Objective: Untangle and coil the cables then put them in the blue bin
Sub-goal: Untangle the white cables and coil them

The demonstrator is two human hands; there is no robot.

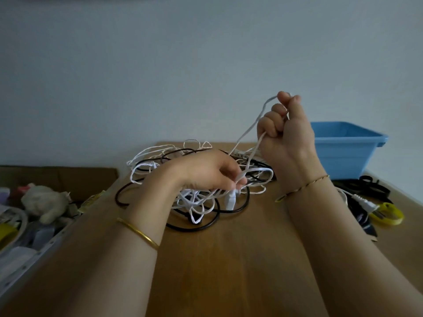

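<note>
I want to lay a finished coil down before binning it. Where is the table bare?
Bare wood runs from the cable tangle's near side to the near table edge. Crowded: the right side, where a white plug, yellow band and black straps lie before the blue bin.

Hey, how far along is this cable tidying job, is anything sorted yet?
Barely started. Done: nothing looks coiled; the white and black tangle lies on the table, and the floor of the blue bin is hidden. In hand: the right hand holds a white cable strand raised, and the left hand pinches it lower down, at the pile. Left: freeing, coiling and binning every cable.
</note>
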